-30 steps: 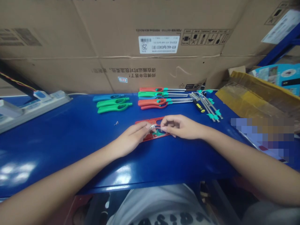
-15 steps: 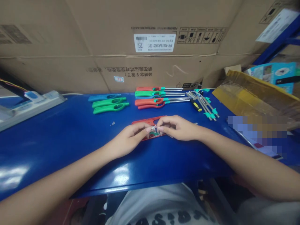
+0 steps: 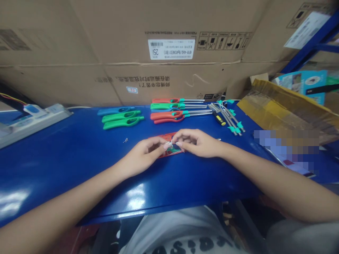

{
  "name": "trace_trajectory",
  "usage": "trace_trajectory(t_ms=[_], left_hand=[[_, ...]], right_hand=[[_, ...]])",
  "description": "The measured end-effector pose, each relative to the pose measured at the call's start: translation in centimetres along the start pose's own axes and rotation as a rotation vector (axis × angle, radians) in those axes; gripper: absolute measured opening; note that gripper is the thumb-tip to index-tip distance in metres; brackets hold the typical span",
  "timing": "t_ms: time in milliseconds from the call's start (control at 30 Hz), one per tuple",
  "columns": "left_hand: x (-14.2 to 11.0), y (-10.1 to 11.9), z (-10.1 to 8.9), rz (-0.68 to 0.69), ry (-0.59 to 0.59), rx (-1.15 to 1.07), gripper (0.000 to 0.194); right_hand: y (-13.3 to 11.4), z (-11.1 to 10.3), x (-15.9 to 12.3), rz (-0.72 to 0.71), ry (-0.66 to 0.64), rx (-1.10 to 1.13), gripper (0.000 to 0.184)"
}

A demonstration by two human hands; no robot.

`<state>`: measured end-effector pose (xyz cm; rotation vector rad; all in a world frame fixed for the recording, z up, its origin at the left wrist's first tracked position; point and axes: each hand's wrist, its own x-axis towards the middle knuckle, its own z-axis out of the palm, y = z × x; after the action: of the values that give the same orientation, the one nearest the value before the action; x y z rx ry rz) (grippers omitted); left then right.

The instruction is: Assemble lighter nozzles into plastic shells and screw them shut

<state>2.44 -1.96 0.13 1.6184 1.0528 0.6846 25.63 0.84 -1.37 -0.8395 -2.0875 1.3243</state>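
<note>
Having edged inward since a second ago, the right hand (image 3: pixel 197 143) is nearly meeting the left hand (image 3: pixel 143 155). The left grip is pinching a small pale part (image 3: pixel 168 144); whether the right grip is holding anything, I cannot tell. Beneath both hands, a red casing (image 3: pixel 168 136) is lying on the blue desk (image 3: pixel 79 165). From it, long-nosed lighters (image 3: pixel 165 115) are lying toward twelve o'clock, green handles (image 3: pixel 116 125) toward ten and a yellow-and-black tool (image 3: pixel 220 120) toward two.

ahead of you, brown cardboard (image 3: pixel 111 31) bearing an inverted white label (image 3: pixel 171 49) stands behind the blue table (image 3: pixel 69 151). at your left lies a white power strip (image 3: pixel 47 118); at your right sits a yellow-taped carton (image 3: pixel 280 114).
</note>
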Motion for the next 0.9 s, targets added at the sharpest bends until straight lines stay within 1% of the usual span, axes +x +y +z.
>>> trace_trajectory(t_ms=[300,467,667,900], left_hand=[[0.10,-0.05,-0.10,-0.012,-0.010,-0.008,0.034],[0.14,0.00,-0.18,-0.002,-0.012,-0.005,0.034],[0.16,-0.05,-0.19,-0.025,-0.008,-0.008,0.034],[0.16,-0.23,-0.22,-0.011,-0.011,0.005,0.031]], right_hand=[[0.08,-0.06,0.18,0.011,0.029,-0.016,0.024],[-0.01,-0.09,0.23,0.011,0.030,-0.001,0.022],[0.11,-0.14,0.24,0.014,0.033,-0.022,0.023],[0.15,-0.06,0.24,0.025,0.030,-0.023,0.022]])
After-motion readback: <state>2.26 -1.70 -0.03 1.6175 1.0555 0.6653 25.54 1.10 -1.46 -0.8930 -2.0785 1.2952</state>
